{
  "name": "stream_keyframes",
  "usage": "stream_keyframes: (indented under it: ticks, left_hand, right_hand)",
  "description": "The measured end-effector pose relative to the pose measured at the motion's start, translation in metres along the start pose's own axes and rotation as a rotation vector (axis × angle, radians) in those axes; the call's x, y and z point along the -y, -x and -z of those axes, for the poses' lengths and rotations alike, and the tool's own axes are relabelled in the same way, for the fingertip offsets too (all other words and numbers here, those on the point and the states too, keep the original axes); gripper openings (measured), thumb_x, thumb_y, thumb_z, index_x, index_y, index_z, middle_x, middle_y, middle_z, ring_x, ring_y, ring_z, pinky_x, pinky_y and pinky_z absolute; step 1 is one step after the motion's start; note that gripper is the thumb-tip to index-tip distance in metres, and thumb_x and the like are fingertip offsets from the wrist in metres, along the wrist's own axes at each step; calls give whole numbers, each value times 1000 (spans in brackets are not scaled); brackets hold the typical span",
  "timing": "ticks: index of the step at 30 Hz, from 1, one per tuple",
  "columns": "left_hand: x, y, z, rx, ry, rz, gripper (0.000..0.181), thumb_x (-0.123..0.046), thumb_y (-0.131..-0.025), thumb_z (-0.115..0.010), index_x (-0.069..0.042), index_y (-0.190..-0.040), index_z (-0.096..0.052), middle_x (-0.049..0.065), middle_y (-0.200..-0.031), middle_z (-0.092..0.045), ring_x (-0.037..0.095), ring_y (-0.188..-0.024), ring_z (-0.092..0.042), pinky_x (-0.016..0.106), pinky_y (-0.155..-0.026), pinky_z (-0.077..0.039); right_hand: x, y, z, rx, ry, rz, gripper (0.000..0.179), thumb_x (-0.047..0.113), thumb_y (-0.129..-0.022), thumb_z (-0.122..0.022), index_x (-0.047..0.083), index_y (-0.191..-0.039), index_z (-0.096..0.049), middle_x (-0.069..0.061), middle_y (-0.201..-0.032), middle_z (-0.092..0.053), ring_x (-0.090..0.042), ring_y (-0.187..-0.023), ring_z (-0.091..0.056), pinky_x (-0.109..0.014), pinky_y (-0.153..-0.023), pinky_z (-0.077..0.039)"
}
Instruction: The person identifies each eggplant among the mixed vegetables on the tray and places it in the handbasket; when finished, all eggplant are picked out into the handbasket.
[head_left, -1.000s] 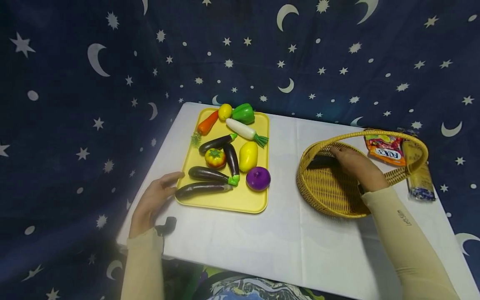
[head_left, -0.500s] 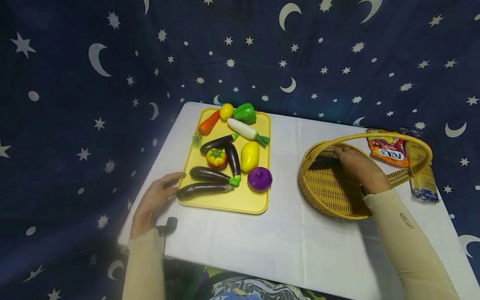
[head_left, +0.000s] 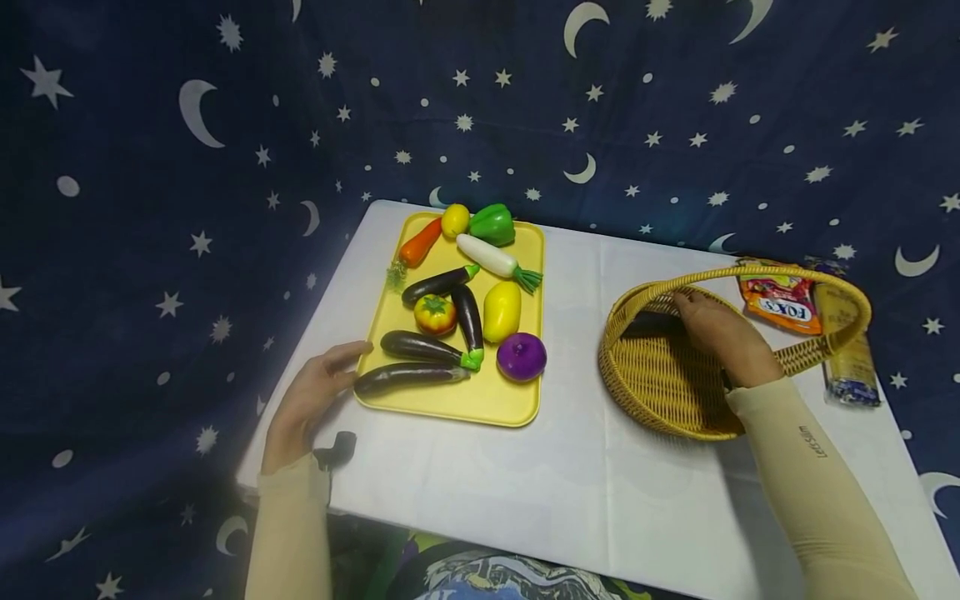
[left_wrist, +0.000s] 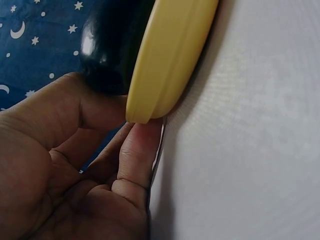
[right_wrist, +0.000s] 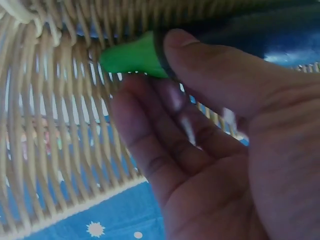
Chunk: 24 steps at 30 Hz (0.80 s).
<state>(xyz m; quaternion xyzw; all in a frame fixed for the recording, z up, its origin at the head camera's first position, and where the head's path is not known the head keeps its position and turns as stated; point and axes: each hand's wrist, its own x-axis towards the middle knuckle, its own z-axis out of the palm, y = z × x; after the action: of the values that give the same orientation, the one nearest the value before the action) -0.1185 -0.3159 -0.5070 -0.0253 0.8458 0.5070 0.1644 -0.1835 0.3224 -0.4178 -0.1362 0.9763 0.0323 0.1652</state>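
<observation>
- A dark, glossy eggplant (head_left: 652,325) lies in a wicker basket (head_left: 660,387), under the right hand (head_left: 723,337), along the wall farthest from the person.
- The right hand pinches it near its green cap (right_wrist: 132,56), thumb on the skin, fingers curled about the other side.
- Likely a plastic model, it looks light, stiff and hard to bruise, though the smooth skin may slip; the neck just behind the cap seems the surest hold.
- The left hand (head_left: 311,404) holds the near-left corner of a yellow tray (head_left: 480,407) between its digits.
- Right of the left hand, the tray bears four more eggplants (head_left: 423,347), a tomato (head_left: 435,315), a purple onion (head_left: 521,357) and a mango (head_left: 502,312); farther off lie a radish (head_left: 487,254), carrot (head_left: 421,242), lemon (head_left: 455,221) and pepper (head_left: 492,225).
- The basket's handle (head_left: 795,273) arches just beyond the right hand and, with the close wall, may crowd a lift.
- Past the handle, a candy bag (head_left: 780,304) and a yellow packet (head_left: 851,379) lie to the right hand's right, outside the basket.
</observation>
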Motion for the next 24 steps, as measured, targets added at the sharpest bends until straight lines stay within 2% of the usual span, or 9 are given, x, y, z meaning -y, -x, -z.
stream_keyframes:
  ticks: [4,7,9,12,15,18,21,24]
  left_hand:
    - [0,0,-1,-2,7,13,61,-7,-93,-68,-16,-153,-58,13,-167,-48,39,-163,-32,64,-134,-21]
    - [-1,0,-1,0,8,19,61,-7,-94,-67,-16,-153,-58,13,-168,-48,38,-163,-31,64,-134,-21]
    - [-2,1,0,-1,3,21,60,-7,-94,-67,-17,-152,-59,13,-167,-48,38,-163,-32,64,-134,-21]
    - [-5,3,0,3,-2,2,60,-6,-94,-65,-16,-152,-59,13,-167,-48,39,-163,-31,64,-134,-22]
    - [-6,4,2,2,-1,-26,59,-5,-94,-64,-14,-152,-59,15,-167,-49,40,-162,-32,64,-134,-22]
    - [-5,4,3,3,3,-36,58,-5,-95,-64,-13,-152,-59,15,-166,-49,40,-162,-32,63,-134,-22]
    - [-2,3,2,10,9,-28,58,-6,-95,-64,-14,-152,-58,15,-167,-48,40,-162,-32,64,-134,-22]
    - [2,2,0,10,26,-14,58,-5,-95,-65,-15,-152,-59,14,-167,-48,39,-162,-32,64,-134,-22]
  right_hand:
    - [5,6,10,53,-28,-55,48,-5,-105,-43,-16,-151,-33,-51,-147,-42,-65,-140,-44,-73,-118,-40]
    - [11,17,20,38,-79,-77,45,0,-106,-49,-10,-148,-37,-48,-144,-46,-64,-137,-46,-76,-111,-45]
    - [18,29,28,-2,-112,-50,44,4,-105,-56,-7,-144,-41,-44,-140,-50,-62,-131,-50,-75,-104,-48]
    - [31,55,38,-115,-155,40,43,11,-103,-66,-5,-139,-50,-38,-137,-58,-56,-125,-59,-71,-100,-52]
    - [49,83,46,-231,-200,151,36,12,-100,-72,-4,-130,-59,-29,-127,-67,-47,-114,-67,-65,-96,-56]
    - [70,106,54,-348,-239,276,26,9,-96,-77,6,-120,-68,-10,-113,-75,-29,-104,-74,-52,-89,-62]
    - [95,112,58,-435,-271,413,27,5,-92,-80,16,-114,-70,6,-107,-74,-13,-97,-72,-39,-83,-63]
    - [131,99,56,-490,-289,524,29,6,-92,-80,19,-116,-69,10,-110,-72,-6,-98,-69,-31,-84,-63]
